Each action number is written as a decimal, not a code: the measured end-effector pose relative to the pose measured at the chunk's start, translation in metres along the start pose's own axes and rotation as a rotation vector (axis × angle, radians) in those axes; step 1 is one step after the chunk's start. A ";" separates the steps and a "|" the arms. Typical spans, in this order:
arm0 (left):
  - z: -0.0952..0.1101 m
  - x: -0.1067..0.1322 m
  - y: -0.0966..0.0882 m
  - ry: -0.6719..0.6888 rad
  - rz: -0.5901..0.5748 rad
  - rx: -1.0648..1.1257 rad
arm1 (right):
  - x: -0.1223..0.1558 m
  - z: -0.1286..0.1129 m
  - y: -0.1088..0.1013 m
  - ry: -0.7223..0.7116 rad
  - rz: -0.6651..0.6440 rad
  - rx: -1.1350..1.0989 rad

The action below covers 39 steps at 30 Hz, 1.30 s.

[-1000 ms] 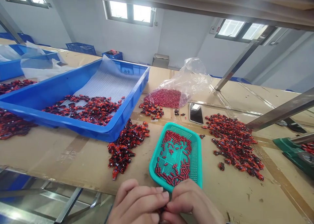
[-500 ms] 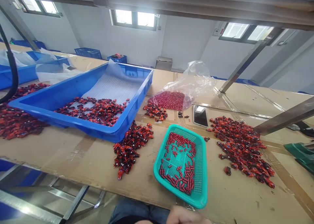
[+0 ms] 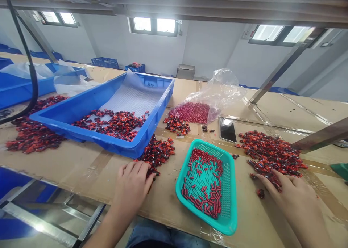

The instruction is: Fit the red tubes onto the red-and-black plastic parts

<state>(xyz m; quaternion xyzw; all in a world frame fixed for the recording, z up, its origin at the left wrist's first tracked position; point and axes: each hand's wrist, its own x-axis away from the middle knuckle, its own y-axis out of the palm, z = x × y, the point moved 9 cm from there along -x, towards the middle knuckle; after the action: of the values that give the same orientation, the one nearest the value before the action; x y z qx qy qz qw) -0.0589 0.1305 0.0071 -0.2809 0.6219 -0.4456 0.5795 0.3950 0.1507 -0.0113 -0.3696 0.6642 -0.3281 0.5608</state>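
Observation:
My left hand rests at the near end of the middle pile of small red and black parts. Its fingers are bent, with the thumb apart from them and parts in the gap; the fingertips are partly hidden. Over on the right, my right hand reaches the near edge of another pile of red and black parts. Thumb and forefinger are spread around a few parts there, touching the pile. Between both hands stands a green mesh basket holding many short dark red tubes.
A large blue tray with more such parts stands left, beside another pile. Behind the basket lie a clear plastic bag of red pieces, a small heap and a phone. A metal post slants at the right.
Both hands have come up from the bottom edge and moved apart, the left to the middle pile, the right to the right-hand pile. The view has shifted slightly.

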 end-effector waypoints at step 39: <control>0.079 0.023 -0.047 0.198 0.158 1.057 | 0.045 -0.219 0.039 -0.564 -0.675 -0.202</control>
<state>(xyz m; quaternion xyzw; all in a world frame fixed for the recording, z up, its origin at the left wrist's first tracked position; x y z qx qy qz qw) 0.0063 0.0717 0.0431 0.1399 0.3842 -0.6769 0.6121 0.1695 0.1367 -0.0329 -0.6936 0.3563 -0.3125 0.5425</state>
